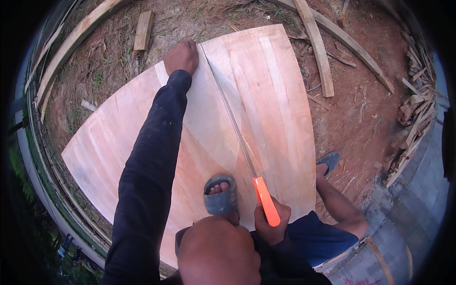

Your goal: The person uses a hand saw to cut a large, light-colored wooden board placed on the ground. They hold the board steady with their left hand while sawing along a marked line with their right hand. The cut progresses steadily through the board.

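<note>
A large pale plywood sheet [275,80] fills the middle, appearing bowed in the fisheye view. My left hand [180,58] is at its far edge, fingers curled over it, dark-sleeved arm stretched forward. My right hand [271,218] grips the orange handle of a handsaw [266,199] low in the view. The long steel blade runs diagonally up the sheet to the far edge, just right of my left hand. My left foot in a grey slide sandal [219,192] rests on the sheet; my other sandaled foot [327,164] is off its right edge.
Loose timber lengths [313,47] lie on reddish dirt beyond the sheet, with more beams [71,42] at upper left. A pile of scrap wood [411,118] lines the right side beside grey paving [418,180]. Greenery [33,199] shows at the far left rim.
</note>
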A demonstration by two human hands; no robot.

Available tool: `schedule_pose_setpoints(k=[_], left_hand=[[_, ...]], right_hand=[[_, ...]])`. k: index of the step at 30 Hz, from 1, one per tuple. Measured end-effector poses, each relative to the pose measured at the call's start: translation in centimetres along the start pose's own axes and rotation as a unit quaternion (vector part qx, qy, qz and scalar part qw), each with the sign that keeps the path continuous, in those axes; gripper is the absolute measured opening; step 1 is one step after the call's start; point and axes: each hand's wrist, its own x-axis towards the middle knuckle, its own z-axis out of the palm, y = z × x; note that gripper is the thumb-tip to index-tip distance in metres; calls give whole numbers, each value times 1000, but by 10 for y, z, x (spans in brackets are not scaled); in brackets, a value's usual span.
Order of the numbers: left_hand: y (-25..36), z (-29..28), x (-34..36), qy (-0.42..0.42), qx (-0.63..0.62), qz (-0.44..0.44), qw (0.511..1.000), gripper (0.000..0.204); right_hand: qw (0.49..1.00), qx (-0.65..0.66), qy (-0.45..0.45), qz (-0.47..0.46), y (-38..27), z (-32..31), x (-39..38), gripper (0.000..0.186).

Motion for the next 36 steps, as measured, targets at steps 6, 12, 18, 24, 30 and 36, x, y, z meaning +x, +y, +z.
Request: schedule_pose_setpoints(k=[6, 12, 18, 24, 30, 36], left_hand=[[-9, 21, 10, -8, -6, 25, 1000, 48], [-2, 1, 2, -5, -22, -20, 1000, 45], [-2, 0, 4, -6, -21, -14, 1000, 48], [-15, 5, -2, -8, -6, 0, 1000, 48], [7, -4, 7, -12, -46, 18, 999, 47], [-19, 8, -2, 12, 2, -11, 1000, 44]], right_hand=[[998, 8, 26, -60, -3, 115, 196, 16], [999, 45, 15, -18, -3, 97, 164, 13], [999, -40, 10, -9, 9, -16, -35, 17], [996, 85, 2, 28, 16, 61, 91, 6], [999, -38, -21, 18, -21, 118, 235, 19], [995, 91, -8, 38, 24, 39, 37, 4]])
